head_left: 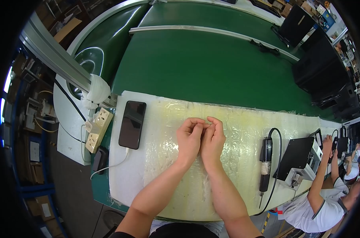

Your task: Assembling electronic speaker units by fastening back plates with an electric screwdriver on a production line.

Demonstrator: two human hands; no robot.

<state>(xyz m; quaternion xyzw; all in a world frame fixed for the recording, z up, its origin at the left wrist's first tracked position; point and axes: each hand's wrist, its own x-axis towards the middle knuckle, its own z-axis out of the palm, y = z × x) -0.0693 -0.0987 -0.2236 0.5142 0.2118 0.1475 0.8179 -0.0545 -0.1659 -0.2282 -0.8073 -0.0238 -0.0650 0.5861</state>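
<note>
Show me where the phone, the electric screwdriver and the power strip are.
phone (132, 124), head view, middle of its dark screen.
electric screwdriver (265, 166), head view, middle of its black body.
power strip (98, 129), head view, its pale socket face.

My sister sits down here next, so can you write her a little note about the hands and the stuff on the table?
Left hand and right hand: fingers curled, pressed together over the taped white mat; whether they pinch anything is too small to tell.
Phone: on the mat to the left, cable plugged in, beside the power strip.
Electric screwdriver: lying on the mat to the right, untouched.
Done or left: cannot tell; no workpiece shows between the hands.
</note>
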